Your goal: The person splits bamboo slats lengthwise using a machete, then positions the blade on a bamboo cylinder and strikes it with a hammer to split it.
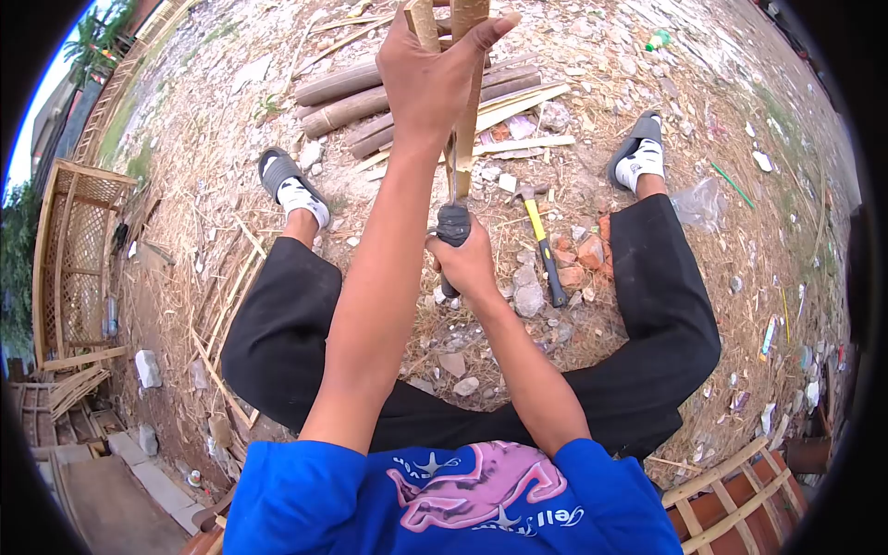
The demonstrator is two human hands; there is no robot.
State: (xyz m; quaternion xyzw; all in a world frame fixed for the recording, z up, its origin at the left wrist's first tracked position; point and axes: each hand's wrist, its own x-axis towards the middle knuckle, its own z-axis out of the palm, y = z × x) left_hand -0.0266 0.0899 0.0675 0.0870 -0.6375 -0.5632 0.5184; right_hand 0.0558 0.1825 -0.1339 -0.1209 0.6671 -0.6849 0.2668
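My left hand (427, 88), arm stretched far forward, is closed around a length of split bamboo (464, 139) near the top of the view. Its thumb lies across the piece, and most of its fingers are hidden behind. Closer to my body, my right hand (470, 262) grips the black-wrapped handle (453, 225) of a knife. The thin blade (452, 176) is seen nearly edge-on and runs forward along the left side of the bamboo. I cannot tell how deep the blade sits in it. A hammer (539, 236) with a yellow and black handle lies on the ground to the right.
Brown bamboo poles (347, 102) and pale split strips (523, 106) lie ahead between my feet. Broken bricks (590, 252) and stones surround the hammer. A wooden lattice frame (83, 264) stands at left. A slatted bamboo piece (735, 499) is at lower right.
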